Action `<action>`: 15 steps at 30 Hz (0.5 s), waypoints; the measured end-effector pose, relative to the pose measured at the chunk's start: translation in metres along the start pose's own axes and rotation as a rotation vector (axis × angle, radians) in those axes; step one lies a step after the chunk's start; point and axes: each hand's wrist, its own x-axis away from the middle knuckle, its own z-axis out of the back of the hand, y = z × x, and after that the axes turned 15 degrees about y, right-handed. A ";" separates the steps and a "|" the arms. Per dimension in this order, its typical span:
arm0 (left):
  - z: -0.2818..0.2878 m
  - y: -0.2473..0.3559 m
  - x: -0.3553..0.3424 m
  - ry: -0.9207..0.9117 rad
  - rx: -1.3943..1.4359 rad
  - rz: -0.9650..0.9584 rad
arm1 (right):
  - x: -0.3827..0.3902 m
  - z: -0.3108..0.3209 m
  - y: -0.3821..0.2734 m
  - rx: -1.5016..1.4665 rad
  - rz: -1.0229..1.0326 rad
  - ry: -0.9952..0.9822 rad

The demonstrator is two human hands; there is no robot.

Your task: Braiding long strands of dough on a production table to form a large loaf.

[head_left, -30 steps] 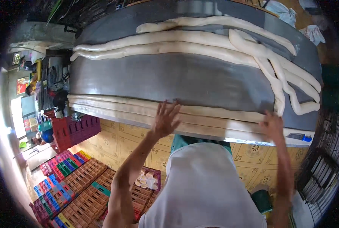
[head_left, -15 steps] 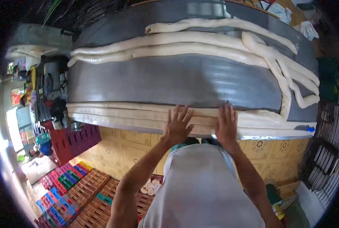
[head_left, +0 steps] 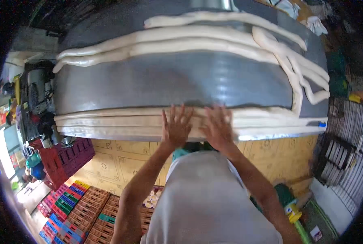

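My left hand [head_left: 175, 126] lies open, fingers spread, on long pale dough strands [head_left: 88, 122] running along the near edge of the grey table [head_left: 120, 81]. Just to its right, my right hand [head_left: 218, 126], blurred, is also spread open over the same strands, fingertips by their far side. Longer, thicker dough ropes [head_left: 189, 44] lie across the back of the table, with a loose one [head_left: 197, 16] beyond and crossed, bent pieces [head_left: 295, 77] at the right. A blue-handled tool [head_left: 322, 124], perhaps a blade, rests at the near right end.
Red and purple crates [head_left: 69, 158] stand at the table's left end, stacks of coloured crates [head_left: 84, 211] at lower left. Dark equipment [head_left: 39, 97] lines the left side. Metal racks [head_left: 348, 150] stand at the right, white bags [head_left: 315, 26] beyond the table. The floor [head_left: 120, 158] is yellow patterned.
My right hand has moved left along the near strands from the table's right part to beside my left hand. The table sits slightly higher and further left in the picture.
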 end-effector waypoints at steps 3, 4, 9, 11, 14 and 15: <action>-0.008 -0.011 -0.019 -0.031 -0.040 0.118 | -0.031 -0.021 -0.015 0.142 0.097 0.084; -0.013 -0.015 -0.029 0.035 -0.004 0.200 | -0.045 -0.028 -0.010 0.165 0.035 0.122; -0.015 -0.058 -0.003 -0.131 0.254 0.124 | -0.013 -0.013 0.048 0.038 0.250 -0.014; -0.015 -0.052 0.014 -0.118 0.247 0.230 | 0.032 0.008 0.075 -0.118 0.192 0.070; -0.014 0.012 0.014 -0.155 0.170 0.421 | 0.072 0.031 0.109 0.023 0.092 0.134; -0.022 0.038 0.003 -0.148 0.185 0.240 | 0.075 0.036 0.118 -0.047 0.136 0.186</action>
